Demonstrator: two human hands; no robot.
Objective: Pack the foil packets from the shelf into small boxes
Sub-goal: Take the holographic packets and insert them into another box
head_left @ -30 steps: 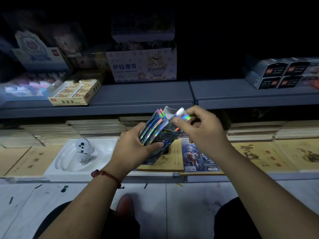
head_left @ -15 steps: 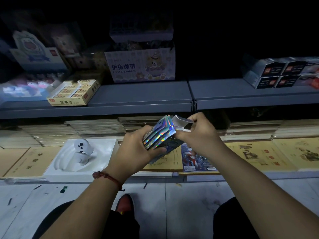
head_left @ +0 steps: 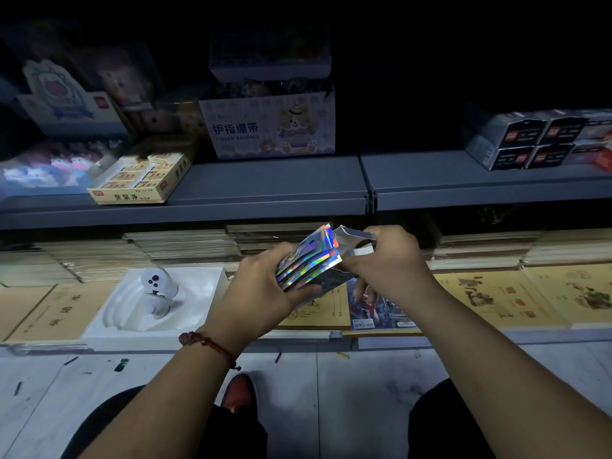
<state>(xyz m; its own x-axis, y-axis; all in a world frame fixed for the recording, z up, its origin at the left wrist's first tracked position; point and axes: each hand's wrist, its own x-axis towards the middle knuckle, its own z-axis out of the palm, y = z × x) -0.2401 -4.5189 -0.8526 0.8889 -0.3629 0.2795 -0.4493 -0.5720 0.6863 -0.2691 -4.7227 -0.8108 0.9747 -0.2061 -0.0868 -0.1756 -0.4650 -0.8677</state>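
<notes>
Forearms run forward and inward so that both hands meet, almost knuckle to knuckle. The left hand (head_left: pixel 261 288), palm turned toward the right and with a red cord bracelet (head_left: pixel 207 342) on its wrist, grips a fanned stack of foil packets (head_left: pixel 309 260). Its thumb presses along the stack's near lower edge, its fingers wrap behind, and the shiny edges tilt up and away. The right hand (head_left: pixel 389 263) is bent at the wrist, back upward, with its fingers curled round the open top of a small box (head_left: pixel 352 235). The box's silvery flap stands up just right of the packets, close against them. Its dark lower body shows between the two hands, under the stack; how far the packets sit inside it cannot be told. Beneath both hands lie yellow notebooks (head_left: pixel 318 313). Left of the left hand sits a white tray (head_left: pixel 198 293) holding a white figure (head_left: pixel 155 286). Beyond the hands, a grey shelf (head_left: pixel 265 187) carries a finger bandage carton (head_left: pixel 268 127).
</notes>
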